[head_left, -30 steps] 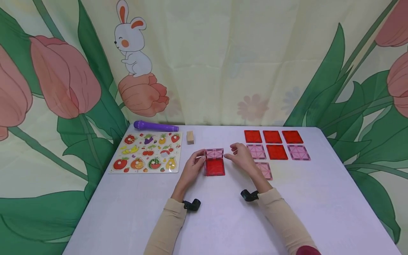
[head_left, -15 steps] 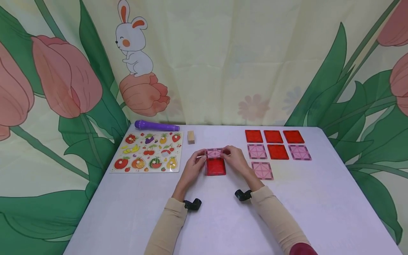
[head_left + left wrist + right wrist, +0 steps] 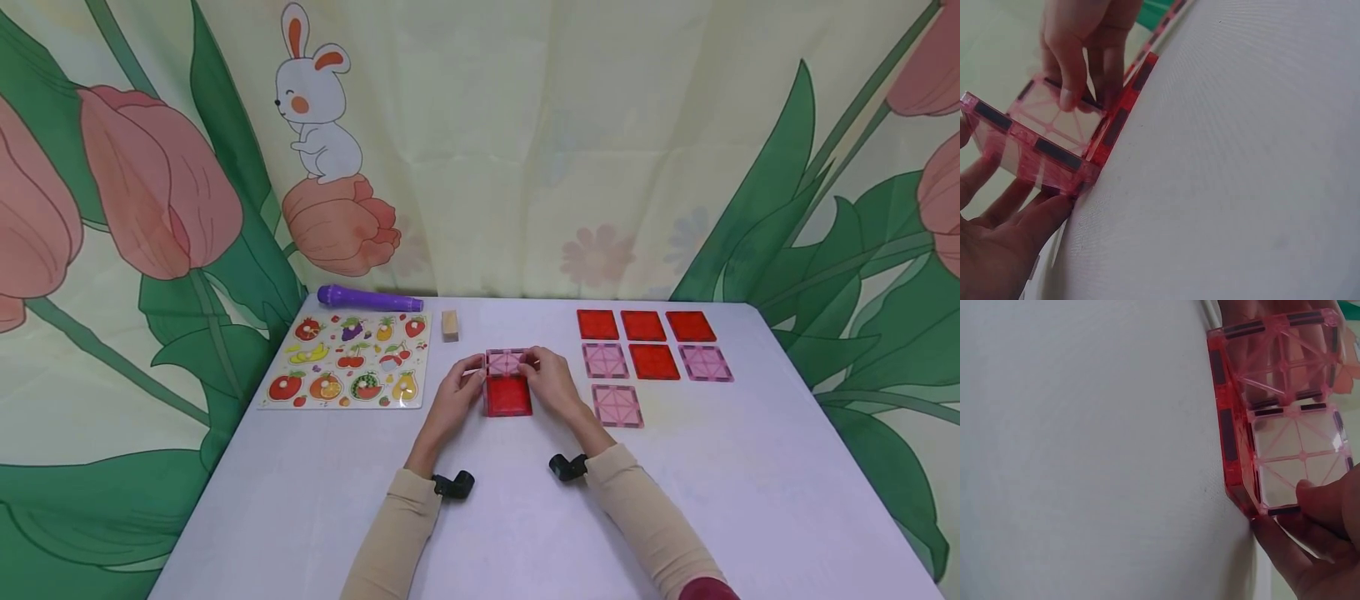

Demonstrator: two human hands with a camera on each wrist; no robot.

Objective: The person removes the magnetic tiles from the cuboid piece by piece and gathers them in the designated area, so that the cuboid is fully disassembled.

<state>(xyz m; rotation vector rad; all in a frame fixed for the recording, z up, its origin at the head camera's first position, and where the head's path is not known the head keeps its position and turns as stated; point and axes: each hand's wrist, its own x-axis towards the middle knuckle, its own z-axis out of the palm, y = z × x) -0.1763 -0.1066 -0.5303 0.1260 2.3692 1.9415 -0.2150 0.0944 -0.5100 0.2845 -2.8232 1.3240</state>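
Observation:
A red magnetic tile (image 3: pixel 508 396) lies flat on the table in front of me. At its back edge stands a clear pink magnetic tile (image 3: pixel 1300 450), and a second pink magnetic tile (image 3: pixel 1022 147) stands along its left side. My left hand (image 3: pixel 452 400) holds that left tile from outside, its fingers showing through the clear face in the right wrist view. With thumb and fingers on either face, my right hand (image 3: pixel 557 383) pinches the back tile near its right end. The head view shows the left tile only as a thin edge.
To the right lie several flat red tiles (image 3: pixel 654 362) and pink tiles (image 3: pixel 618 406). At the left is a fruit puzzle board (image 3: pixel 345 379), with a purple toy microphone (image 3: pixel 369 298) behind it. A small wooden block (image 3: pixel 449 326) stands near the back edge.
My right hand has come left from beside the tiles and now pinches the back pink tile. The left hand stays at the left tile.

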